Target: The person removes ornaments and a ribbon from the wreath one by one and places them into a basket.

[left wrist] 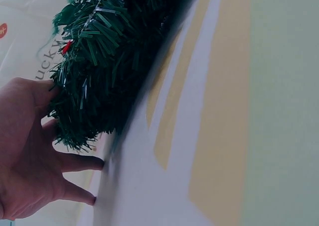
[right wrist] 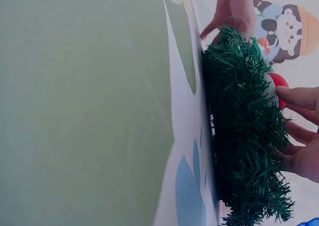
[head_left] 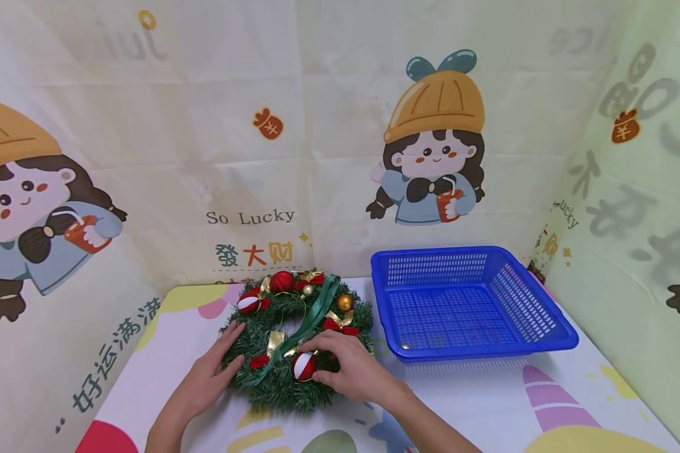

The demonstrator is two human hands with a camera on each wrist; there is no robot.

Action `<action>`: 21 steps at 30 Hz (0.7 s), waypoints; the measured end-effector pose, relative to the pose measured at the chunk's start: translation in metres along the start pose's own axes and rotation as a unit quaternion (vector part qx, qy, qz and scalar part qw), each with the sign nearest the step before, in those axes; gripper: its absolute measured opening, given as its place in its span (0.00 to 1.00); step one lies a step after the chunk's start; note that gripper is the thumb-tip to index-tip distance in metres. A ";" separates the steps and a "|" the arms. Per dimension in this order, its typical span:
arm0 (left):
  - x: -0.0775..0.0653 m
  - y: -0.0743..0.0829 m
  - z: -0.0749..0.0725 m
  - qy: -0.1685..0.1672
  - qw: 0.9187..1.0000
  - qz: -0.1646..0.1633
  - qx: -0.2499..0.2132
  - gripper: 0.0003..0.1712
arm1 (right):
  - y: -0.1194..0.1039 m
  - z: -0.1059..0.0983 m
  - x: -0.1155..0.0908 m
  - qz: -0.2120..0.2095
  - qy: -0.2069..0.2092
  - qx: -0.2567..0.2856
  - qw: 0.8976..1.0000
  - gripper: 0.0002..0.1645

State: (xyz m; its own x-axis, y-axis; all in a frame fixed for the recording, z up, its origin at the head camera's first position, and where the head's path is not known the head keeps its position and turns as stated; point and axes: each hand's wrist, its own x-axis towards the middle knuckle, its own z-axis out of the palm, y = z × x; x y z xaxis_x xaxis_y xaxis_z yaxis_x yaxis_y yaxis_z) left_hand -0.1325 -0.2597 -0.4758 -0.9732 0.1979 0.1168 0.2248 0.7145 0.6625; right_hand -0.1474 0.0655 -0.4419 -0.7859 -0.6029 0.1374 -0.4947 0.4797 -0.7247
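Table [head_left: 459, 402]: patterned top, carrying all items. Blue plastic basket [head_left: 487, 353]: on the table, right of the wreath. Green wreath [head_left: 294, 399]: lying flat on the table, trimmed with bows and baubles. Green ribbon [head_left: 317, 311]: draped across the wreath. Left hand [head_left: 206, 377]: grip spread wide, fingers against the wreath's left edge, grasping nothing. Right hand [head_left: 356, 371]: grip drawn in, thumb and fingers curled about the near red-and-white bauble [head_left: 304, 367], seated on the wreath's front.
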 end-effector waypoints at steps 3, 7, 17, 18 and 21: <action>0.000 0.001 0.000 0.001 1.000 0.000 0.003 0.37 | 0.000 0.000 0.000 -0.001 0.000 -0.005 1.000 0.26; 0.000 0.001 0.000 0.002 1.000 0.001 0.003 0.37 | 0.000 0.000 0.000 -0.007 0.000 -0.005 1.000 0.25; 0.000 0.001 0.000 0.000 1.000 0.000 0.003 0.37 | 0.000 -0.005 0.001 -0.013 0.006 -0.010 1.000 0.25; 0.000 0.001 0.000 0.000 1.000 0.000 0.003 0.37 | -0.001 -0.006 0.001 -0.013 0.007 -0.010 1.000 0.25; 0.001 0.001 0.000 0.000 1.000 -0.001 0.003 0.37 | -0.001 -0.008 0.002 -0.014 0.010 0.000 1.000 0.25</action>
State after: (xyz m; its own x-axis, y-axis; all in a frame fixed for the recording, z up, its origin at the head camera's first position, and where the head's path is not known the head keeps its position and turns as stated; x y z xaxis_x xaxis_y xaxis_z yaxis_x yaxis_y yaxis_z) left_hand -0.1327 -0.2587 -0.4748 -0.9736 0.1970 0.1152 0.2234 0.7193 0.6579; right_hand -0.1515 0.0693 -0.4355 -0.7793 -0.6028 0.1710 -0.5165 0.4636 -0.7199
